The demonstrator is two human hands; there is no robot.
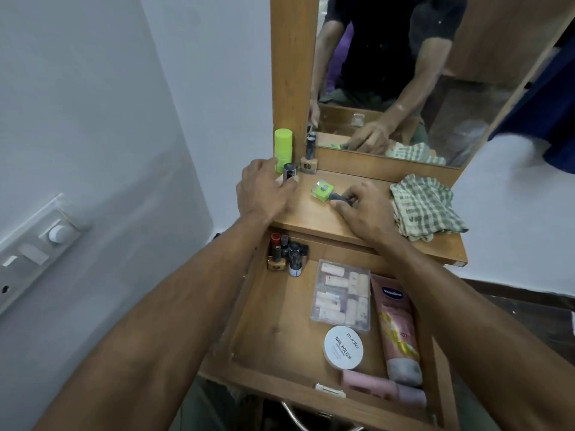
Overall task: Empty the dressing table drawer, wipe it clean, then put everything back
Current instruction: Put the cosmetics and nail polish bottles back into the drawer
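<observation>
The wooden drawer [273,321] is pulled open below the dressing table top [311,213]. My left hand [264,191] holds a small bottle with a dark cap [289,172] upright on the top's left end. My right hand [364,209] pinches the dark cap of a green nail polish bottle [322,190] lying on its side. Inside the drawer lie several nail polish bottles [287,253] in the far left corner, a clear case of small items [342,295], a white round tin [343,346], a pink tube [396,325] and a pink container [382,388].
A green checked cloth [424,206] lies crumpled on the top's right end. A lime green cylinder [283,149] and a dark-capped bottle [310,157] stand by the mirror frame [292,73]. A wall switch plate [37,244] is on the left.
</observation>
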